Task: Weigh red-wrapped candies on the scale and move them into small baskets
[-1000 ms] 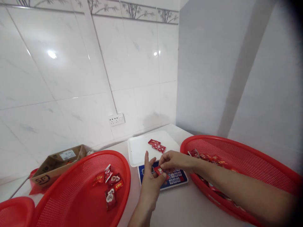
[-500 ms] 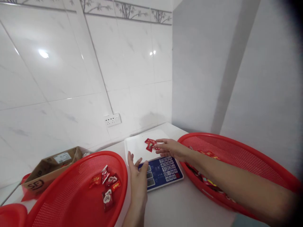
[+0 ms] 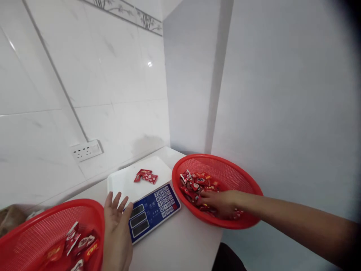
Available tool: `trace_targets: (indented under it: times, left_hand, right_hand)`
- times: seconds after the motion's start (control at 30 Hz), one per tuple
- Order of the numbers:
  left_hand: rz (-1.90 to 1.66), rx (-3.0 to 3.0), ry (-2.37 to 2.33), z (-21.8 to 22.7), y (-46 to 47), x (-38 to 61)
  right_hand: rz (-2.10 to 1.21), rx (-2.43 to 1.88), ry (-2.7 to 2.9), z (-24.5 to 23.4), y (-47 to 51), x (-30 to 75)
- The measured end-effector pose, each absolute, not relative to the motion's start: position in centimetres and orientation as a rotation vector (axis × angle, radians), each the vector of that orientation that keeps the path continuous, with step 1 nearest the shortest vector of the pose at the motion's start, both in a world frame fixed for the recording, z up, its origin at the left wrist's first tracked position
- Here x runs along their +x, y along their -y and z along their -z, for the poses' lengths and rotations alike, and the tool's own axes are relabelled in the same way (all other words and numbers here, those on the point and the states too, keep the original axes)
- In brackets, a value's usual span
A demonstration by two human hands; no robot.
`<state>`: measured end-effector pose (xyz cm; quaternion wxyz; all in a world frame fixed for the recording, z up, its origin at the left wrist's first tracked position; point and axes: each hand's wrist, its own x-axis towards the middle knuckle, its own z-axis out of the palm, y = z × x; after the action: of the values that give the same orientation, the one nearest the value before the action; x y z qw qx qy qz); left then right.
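Note:
My right hand (image 3: 218, 202) reaches into the right red basket (image 3: 225, 165) and rests among its red candy packets (image 3: 197, 182); its fingers are curled down into the pile, and whether they hold one is hidden. My left hand (image 3: 116, 222) hovers open, fingers spread, at the near left corner of the white scale (image 3: 124, 182). A few red packets (image 3: 146, 176) lie on the scale's white pan. The blue keypad panel (image 3: 153, 209) faces me.
A second red basket (image 3: 34, 229) with several packets (image 3: 77, 242) sits at the lower left. A wall socket (image 3: 86, 149) is on the tiled wall behind. The counter's front edge runs just below the right basket. A cardboard box corner (image 3: 9, 216) shows at far left.
My right hand left a packet on the scale pan, then moved right into the right basket. My left hand opened and drew back. The view swung to the right.

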<state>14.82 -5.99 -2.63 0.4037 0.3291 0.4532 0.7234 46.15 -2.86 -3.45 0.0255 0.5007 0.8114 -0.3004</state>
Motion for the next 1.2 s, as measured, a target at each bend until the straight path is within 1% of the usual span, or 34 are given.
trace_targets:
  times: [0.1, 0.17, 0.27, 0.33, 0.4, 0.5, 0.57, 0.63, 0.73, 0.87, 1.0, 1.1, 1.2]
  left_hand:
    - [-1.804, 0.855, -1.144, 3.1, 5.7, 15.1]
    - [-1.782, 0.872, -1.135, 3.4, 5.6, 15.2]
    - [-1.762, 0.899, -1.139, 3.8, 5.4, 15.4]
    - [-1.750, 0.918, -1.148, 4.0, 5.3, 15.5]
    - [-1.737, 0.932, -1.155, 4.2, 5.2, 15.6]
    - [-1.722, 0.941, -1.154, 4.2, 5.3, 15.6]
    - [-1.711, 0.943, -1.149, 4.1, 5.4, 15.7]
    - [-1.691, 0.940, -1.152, 3.7, 5.7, 15.9]
    - [-1.645, 0.936, -1.151, 3.0, 6.4, 16.2]
    - [-1.575, 0.942, -1.149, 2.1, 7.2, 16.5]
    - [-1.478, 1.014, -1.175, 1.9, 7.7, 16.7]
    - [-1.343, 1.134, -1.165, 2.0, 8.4, 17.1]
    - [-1.146, 1.284, -1.053, 2.3, 9.3, 18.0]
  right_hand:
    - [0.755, 1.739, -2.465, 4.8, 3.1, 49.3]
    - [0.666, 1.856, -2.462, 4.8, 2.3, 51.3]
    - [0.707, 2.092, -2.474, 3.7, 1.1, 53.6]
    - [0.919, 2.271, -2.413, 2.8, 0.7, 54.4]
    - [1.246, 2.395, -2.292, 2.1, 0.8, 54.5]
    - [1.728, 2.448, -2.119, 1.5, 1.4, 54.1]
    - [1.927, 2.432, -2.056, 1.4, 1.7, 53.7]
    - [2.028, 2.429, -2.012, 1.5, 1.9, 53.4]
    - [2.052, 2.429, -2.010, 1.6, 1.8, 53.0]
    - [1.980, 2.341, -2.193, 1.6, 1.7, 52.1]
    - [1.961, 2.215, -2.339, 0.4, 2.2, 50.1]
    - [1.914, 2.006, -2.499, -1.3, 3.5, 47.5]
    - [1.771, 1.714, -2.656, -2.9, 5.3, 44.1]
